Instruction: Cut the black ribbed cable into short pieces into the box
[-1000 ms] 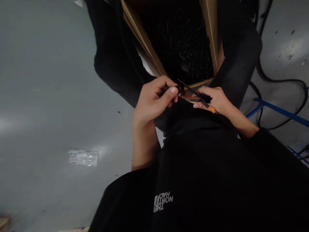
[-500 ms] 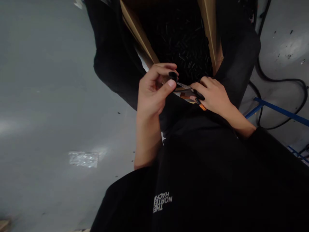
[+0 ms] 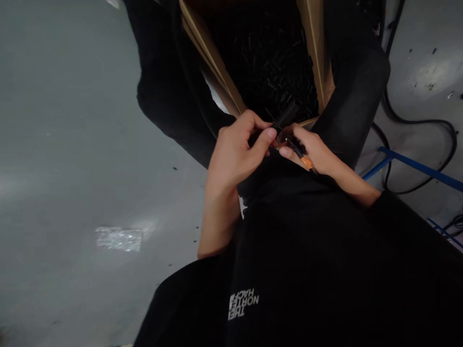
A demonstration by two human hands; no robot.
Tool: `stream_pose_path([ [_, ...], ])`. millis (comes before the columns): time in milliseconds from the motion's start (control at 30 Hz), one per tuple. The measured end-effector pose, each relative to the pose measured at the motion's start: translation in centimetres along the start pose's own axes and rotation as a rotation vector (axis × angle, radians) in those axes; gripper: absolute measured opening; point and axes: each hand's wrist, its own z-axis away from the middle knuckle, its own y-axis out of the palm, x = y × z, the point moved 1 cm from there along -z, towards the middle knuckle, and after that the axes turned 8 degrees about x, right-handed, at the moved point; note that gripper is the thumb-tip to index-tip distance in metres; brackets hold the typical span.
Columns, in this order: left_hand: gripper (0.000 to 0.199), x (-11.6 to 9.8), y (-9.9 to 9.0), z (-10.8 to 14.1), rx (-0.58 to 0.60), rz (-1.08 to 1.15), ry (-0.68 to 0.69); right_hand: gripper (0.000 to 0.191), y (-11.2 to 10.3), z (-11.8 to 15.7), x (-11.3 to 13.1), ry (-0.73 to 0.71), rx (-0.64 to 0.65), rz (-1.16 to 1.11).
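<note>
Between the thumb and fingers of my left hand (image 3: 240, 149) is a black ribbed piece (image 3: 287, 115), which sticks out toward the upper right. My right hand (image 3: 313, 149) is closed on a slim dark tool with an orange band (image 3: 306, 162), which looks like small scissors. The tool's front end meets the ribbed piece at my left fingertips; its blades are mostly hidden there. Both hands are close together over the near edge of a cardboard box (image 3: 314, 43), which holds many short black pieces (image 3: 271, 62).
My legs (image 3: 173, 91) in black trousers flank the box. A black cable (image 3: 415, 120) curls on the grey floor at the right, beside a blue metal frame (image 3: 427, 170). A clear plastic packet (image 3: 118, 239) lies on the floor at the left.
My left hand has moved right and slightly down, closer to my right hand. The ribbed piece now shows extended past the fingertips, and the tool has swung to point more toward the upper left.
</note>
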Motion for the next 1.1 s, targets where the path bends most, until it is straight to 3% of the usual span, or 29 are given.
stream_pose_path([
  [333, 0.042, -0.1, -1.4, 1.2, 0.058, 0.077, -0.05, 0.065, 0.5, 0.1, -0.7, -0.151, -0.024, 0.045],
  [567, 0.052, 0.8, -2.3, 0.0, 0.309, 0.287, 0.026, 0.071, 0.0, -0.5, -0.3, -0.182, 0.008, 0.113],
  [700, 0.053, 1.5, -2.9, -0.3, 0.345, 0.346, -0.022, 0.07, -0.4, -0.3, -0.4, -0.181, 0.035, 0.104],
  [900, 0.054, 1.9, -1.6, -0.6, 0.438, 0.397, -0.045, 0.071, -1.0, -0.6, -0.1, -0.146, 0.06, 0.136],
  [1000, 0.05, 2.3, -1.7, -0.4, 0.353, 0.44, -0.007, 0.072, -1.3, -0.6, -0.9, -0.143, 0.011, 0.114],
  [1100, 0.044, 2.4, -2.3, 0.1, 0.113, 0.453, 0.061, 0.068, -1.4, -0.1, -2.3, -0.107, 0.005, 0.107],
])
